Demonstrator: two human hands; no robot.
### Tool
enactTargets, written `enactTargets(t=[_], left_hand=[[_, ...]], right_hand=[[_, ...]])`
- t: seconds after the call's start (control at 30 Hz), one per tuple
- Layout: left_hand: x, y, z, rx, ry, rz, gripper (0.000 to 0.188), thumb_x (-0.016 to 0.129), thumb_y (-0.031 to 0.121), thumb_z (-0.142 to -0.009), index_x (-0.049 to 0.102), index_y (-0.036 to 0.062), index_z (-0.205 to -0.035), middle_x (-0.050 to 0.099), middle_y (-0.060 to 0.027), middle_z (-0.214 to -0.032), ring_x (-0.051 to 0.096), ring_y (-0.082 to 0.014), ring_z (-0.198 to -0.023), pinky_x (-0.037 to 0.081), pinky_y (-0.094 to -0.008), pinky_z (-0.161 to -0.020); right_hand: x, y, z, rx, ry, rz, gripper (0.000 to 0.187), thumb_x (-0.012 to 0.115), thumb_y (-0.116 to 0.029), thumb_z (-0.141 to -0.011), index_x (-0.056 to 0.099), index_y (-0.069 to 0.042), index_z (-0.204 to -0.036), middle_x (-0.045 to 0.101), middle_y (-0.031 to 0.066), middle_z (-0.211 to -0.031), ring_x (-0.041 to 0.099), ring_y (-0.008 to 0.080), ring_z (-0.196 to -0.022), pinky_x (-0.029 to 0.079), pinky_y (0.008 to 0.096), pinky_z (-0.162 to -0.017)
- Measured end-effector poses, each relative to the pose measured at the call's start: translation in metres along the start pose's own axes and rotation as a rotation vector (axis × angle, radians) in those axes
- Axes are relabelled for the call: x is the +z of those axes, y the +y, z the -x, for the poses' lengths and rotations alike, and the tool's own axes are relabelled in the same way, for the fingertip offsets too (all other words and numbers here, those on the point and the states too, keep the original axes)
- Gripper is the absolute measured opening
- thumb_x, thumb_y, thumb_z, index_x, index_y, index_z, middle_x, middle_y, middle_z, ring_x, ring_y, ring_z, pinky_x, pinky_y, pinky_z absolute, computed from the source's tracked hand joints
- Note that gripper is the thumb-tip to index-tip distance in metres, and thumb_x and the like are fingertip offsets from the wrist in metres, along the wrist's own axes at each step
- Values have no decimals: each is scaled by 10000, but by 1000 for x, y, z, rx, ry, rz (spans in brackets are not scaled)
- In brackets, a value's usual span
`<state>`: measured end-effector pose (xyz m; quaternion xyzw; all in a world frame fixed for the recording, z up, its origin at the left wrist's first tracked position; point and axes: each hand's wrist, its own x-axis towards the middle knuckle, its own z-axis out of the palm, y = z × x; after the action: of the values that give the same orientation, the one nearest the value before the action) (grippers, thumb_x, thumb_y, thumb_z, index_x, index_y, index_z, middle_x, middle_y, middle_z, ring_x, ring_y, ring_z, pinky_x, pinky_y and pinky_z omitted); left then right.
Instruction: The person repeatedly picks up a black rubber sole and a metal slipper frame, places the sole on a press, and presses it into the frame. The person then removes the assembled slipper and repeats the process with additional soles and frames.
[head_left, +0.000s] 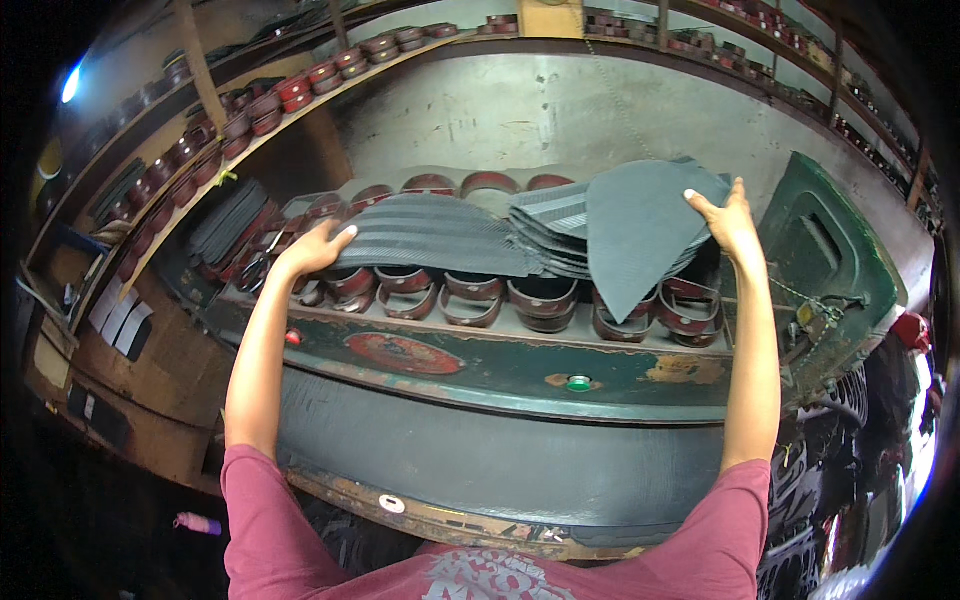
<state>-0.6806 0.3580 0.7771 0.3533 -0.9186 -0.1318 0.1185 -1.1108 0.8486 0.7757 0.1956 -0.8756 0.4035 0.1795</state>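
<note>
My left hand (318,250) is closed on the left end of a dark grey striped sheet (430,236), with the thumb along its top and the other fingers partly hidden. On the right, my right hand (728,222) grips the far right edge of a plain grey pointed sheet (645,225), thumb toward me. That plain sheet lies over a fanned stack of striped sheets (552,215), its tip hanging down in front. Under the sheets stand rows of dark red metal cutting dies (470,300), open rings that the sheets partly cover.
The dies stand on a green machine (480,370) with a green button (578,383) and a dark work surface (500,460) below. A green upright housing (835,250) rises at the right. Another pile of dark sheets (228,225) lies left. Shelves of dies (296,92) line the walls.
</note>
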Motion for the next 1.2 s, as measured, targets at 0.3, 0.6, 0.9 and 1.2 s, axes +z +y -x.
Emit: enactTargets(t=[0.3,0.6,0.9,1.2], left_hand=[[-64,16,6,-35,-145,380,691,782,533,-861,691,-66,-1193,733,-105,-1021,673,-163,-881,534,-330,-816],[-187,-56,165,197,637,1334,542,702,345,-979,595,34,-1411,647,-92,-1333,631,-205,-1189,510,-376,-1006],[-131,-175,291,110,602,722,819,713,435,-905,446,-83,-1480,616,-68,-1164,605,-155,-1015,483,-321,-951],[-47,-169,340,96,367,1192,608,820,287,-776,570,-80,-1192,674,-98,-1082,634,-154,-977,496,-298,-926]], right_hand=[[-12,-28,12,0,44,254,1005,811,-520,-813,361,-59,-1584,472,289,-1517,471,423,-1410,409,497,-1152],[-9,-31,19,-19,203,340,818,817,-475,-819,520,-100,-1482,559,226,-1435,523,397,-1355,435,504,-1116],[2,-190,183,-654,298,-385,278,749,-111,-863,716,-55,-1134,688,83,-1001,659,168,-945,526,317,-877],[183,-321,263,-1051,-188,312,385,786,-300,-836,687,-87,-1140,605,99,-1039,579,279,-1029,431,404,-877]])
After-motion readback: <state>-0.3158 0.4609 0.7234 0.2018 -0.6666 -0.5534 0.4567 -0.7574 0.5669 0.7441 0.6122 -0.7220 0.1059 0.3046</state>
